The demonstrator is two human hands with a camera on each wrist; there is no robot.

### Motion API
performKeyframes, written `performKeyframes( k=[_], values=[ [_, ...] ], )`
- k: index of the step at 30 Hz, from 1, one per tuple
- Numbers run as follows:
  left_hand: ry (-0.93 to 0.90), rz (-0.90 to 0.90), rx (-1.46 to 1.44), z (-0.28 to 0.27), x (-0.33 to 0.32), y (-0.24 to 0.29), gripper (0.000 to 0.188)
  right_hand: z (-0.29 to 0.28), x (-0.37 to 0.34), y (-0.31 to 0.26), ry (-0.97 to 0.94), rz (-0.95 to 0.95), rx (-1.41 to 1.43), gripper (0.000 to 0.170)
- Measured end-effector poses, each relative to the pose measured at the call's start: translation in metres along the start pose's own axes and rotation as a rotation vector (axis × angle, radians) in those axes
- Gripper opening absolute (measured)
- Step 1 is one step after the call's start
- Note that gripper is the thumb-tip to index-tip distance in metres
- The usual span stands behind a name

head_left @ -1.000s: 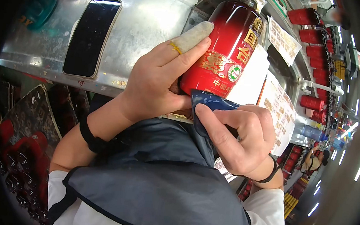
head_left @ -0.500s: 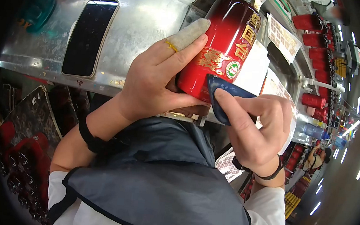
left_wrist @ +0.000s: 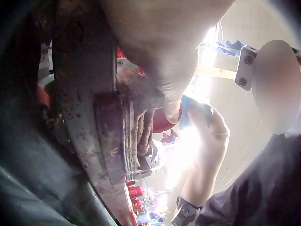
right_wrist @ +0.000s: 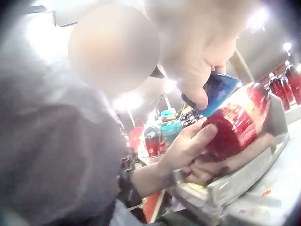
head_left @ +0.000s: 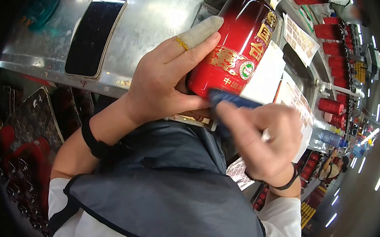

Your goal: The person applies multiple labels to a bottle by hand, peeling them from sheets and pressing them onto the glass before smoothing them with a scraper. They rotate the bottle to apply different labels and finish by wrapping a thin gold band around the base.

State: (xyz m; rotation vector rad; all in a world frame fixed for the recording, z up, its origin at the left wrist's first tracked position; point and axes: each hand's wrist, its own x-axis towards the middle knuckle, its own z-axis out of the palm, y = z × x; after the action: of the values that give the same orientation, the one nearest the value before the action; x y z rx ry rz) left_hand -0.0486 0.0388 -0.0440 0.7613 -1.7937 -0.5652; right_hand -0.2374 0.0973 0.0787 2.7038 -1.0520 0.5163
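A glossy red bottle (head_left: 238, 37), dark toward its neck, lies tilted in a metal holder, with gold characters, a gold dragon and a round green-and-white emblem facing up. My left hand (head_left: 159, 77) grips its left side, thumb along the base end; one finger wears a pale cover (head_left: 199, 32) tied with a yellow band. At the base end, my right hand (head_left: 267, 136), blurred, pinches a flat blue scraper (head_left: 234, 99) between thumb and fingers. In the right wrist view the scraper (right_wrist: 218, 92) stands tilted with its edge against the bottle (right_wrist: 235, 122).
On the metal table to the left lies a black phone (head_left: 95, 36), with a teal container (head_left: 41, 6) beyond it. White paper (head_left: 266, 75) and printed sheets (head_left: 301, 40) sit right of the bottle. Rows of red bottles (head_left: 332, 63) line the right side, where another person (head_left: 334, 169) is visible.
My right hand first took the scraper rightward and up along the bottle's lower side, then brought it back left to the base end. The left hand keeps its grip, and the bottle turned slightly.
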Motion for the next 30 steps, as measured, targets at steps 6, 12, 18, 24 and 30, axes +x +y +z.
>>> performKeyframes(
  k=[6,12,18,24,30],
  values=[
    [0.001,-0.005,-0.009,0.001,0.000,0.000,0.088,-0.003,-0.004,0.003,-0.003,0.092,0.017,0.046],
    [0.003,-0.002,-0.039,0.001,0.002,0.000,0.087,-0.004,-0.013,0.000,0.041,0.248,0.086,0.050],
    [-0.049,-0.044,-0.040,-0.003,-0.001,0.001,0.091,-0.003,-0.029,0.010,0.056,0.443,0.162,0.045],
    [-0.094,-0.051,-0.035,-0.006,-0.003,0.001,0.093,0.003,-0.024,0.018,0.112,0.536,0.258,0.033],
    [-0.068,-0.037,-0.032,-0.004,-0.001,0.003,0.093,0.000,-0.006,0.021,-0.013,0.533,0.465,0.030]
  ],
)
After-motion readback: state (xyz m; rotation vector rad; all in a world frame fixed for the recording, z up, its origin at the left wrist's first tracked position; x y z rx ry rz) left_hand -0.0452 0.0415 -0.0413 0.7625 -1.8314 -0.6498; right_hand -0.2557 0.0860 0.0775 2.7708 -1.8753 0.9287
